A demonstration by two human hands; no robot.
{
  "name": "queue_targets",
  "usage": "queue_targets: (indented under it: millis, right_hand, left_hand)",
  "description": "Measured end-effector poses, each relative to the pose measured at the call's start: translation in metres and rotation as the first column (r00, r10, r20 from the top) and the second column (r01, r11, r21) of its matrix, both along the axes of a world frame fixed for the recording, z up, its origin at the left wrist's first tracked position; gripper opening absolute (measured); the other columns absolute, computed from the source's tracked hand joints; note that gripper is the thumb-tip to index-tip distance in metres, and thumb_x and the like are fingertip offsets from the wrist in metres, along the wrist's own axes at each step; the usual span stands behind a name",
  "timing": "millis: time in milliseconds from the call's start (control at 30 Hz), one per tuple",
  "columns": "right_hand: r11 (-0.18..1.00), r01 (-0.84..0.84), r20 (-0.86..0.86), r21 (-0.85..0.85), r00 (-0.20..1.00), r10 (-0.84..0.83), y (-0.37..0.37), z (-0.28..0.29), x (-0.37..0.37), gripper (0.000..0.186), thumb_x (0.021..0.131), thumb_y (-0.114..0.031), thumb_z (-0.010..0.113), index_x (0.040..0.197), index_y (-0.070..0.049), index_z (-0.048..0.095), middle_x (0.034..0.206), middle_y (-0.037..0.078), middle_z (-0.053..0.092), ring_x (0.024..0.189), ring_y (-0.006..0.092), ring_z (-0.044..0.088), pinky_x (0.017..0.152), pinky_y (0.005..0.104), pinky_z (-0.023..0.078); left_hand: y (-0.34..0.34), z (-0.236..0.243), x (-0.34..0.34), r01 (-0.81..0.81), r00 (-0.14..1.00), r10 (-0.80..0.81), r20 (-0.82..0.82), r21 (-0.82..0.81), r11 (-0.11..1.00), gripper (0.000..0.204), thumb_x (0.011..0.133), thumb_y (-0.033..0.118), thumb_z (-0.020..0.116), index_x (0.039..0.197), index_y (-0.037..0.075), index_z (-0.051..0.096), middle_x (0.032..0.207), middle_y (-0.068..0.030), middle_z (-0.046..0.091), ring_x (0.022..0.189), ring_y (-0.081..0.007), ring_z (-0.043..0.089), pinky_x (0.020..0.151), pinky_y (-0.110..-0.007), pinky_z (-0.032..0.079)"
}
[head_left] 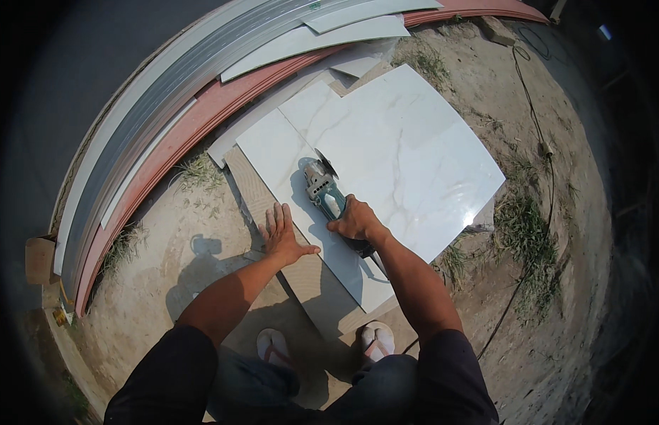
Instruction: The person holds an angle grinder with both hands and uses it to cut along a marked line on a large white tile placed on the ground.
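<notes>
A large white marble-patterned tile [407,149] lies on the sandy ground, with a narrower white strip [287,170] along its left side. My right hand [354,221] grips the body of a teal angle grinder [322,188], whose disc [327,164] sits at the line between the strip and the large tile. My left hand [281,234] rests flat, fingers spread, on the near left edge of the strip, over a brownish board [312,280] beneath. My feet in white sandals [377,338] stand just below the tiles.
Stacked long grey, white and reddish slabs [167,120] curve along the left and top. A black power cable [538,134] runs down the right side over sand and grass tufts [517,219]. A small cardboard box [39,258] sits at far left.
</notes>
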State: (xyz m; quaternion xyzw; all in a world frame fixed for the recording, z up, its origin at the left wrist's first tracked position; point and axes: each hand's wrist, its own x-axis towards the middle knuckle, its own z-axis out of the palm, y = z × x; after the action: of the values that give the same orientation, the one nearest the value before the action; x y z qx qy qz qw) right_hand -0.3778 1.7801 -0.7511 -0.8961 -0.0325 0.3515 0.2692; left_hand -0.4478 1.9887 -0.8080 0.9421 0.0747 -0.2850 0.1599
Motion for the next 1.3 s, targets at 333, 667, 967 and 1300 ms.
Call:
queue_targets:
  millis: [333,667,967,1300]
  right_hand:
    - [1.000,0.007,0.018,0.012,1.000,-0.008,-0.009,-0.004,-0.010,0.079,0.071,-0.044,0.080,0.117,0.012,0.048,0.107,0.030,0.066,0.100,0.0392,0.068,0.089,0.0394,0.055]
    - [0.996,0.025,-0.020,0.090,1.000,-0.023,-0.029,-0.003,-0.028,0.080,0.073,-0.043,0.079,0.120,0.014,0.047,0.105,0.032,0.066,0.098,0.0406,0.068,0.085,0.0398,0.056]
    - [0.998,0.028,-0.034,0.056,0.999,-0.026,-0.032,-0.003,-0.033,0.078,0.073,-0.044,0.080,0.119,0.011,0.049,0.109,0.030,0.066,0.103,0.0386,0.067,0.090,0.0398,0.054]
    - [0.997,0.045,-0.048,0.059,0.998,-0.042,-0.035,-0.002,-0.041,0.076,0.072,-0.043,0.080,0.116,0.011,0.049,0.108,0.031,0.066,0.102,0.0394,0.067,0.090,0.0399,0.054]
  left_hand:
    - [0.000,0.000,0.000,0.036,0.999,-0.036,0.011,0.048,0.998,0.151,0.055,0.073,0.080,0.156,0.006,-0.010,0.163,-0.0176,-0.010,0.150,-0.0385,-0.012,0.118,-0.061,0.001]
    - [-0.002,0.001,0.000,0.028,0.999,-0.029,0.021,0.032,0.999,0.151,0.054,0.072,0.081,0.155,0.005,-0.009,0.163,-0.0191,-0.008,0.150,-0.0393,-0.009,0.118,-0.061,0.006]
    - [-0.004,0.000,0.000,0.033,0.999,-0.035,0.037,0.050,0.998,0.152,0.054,0.071,0.083,0.155,0.004,-0.008,0.163,-0.0212,-0.004,0.150,-0.0402,-0.004,0.118,-0.059,0.009]
    - [-0.001,-0.004,-0.001,0.041,0.996,-0.044,0.074,0.045,0.998,0.152,0.054,0.070,0.084,0.155,0.003,-0.007,0.162,-0.0244,-0.001,0.150,-0.0427,-0.001,0.119,-0.057,0.011]
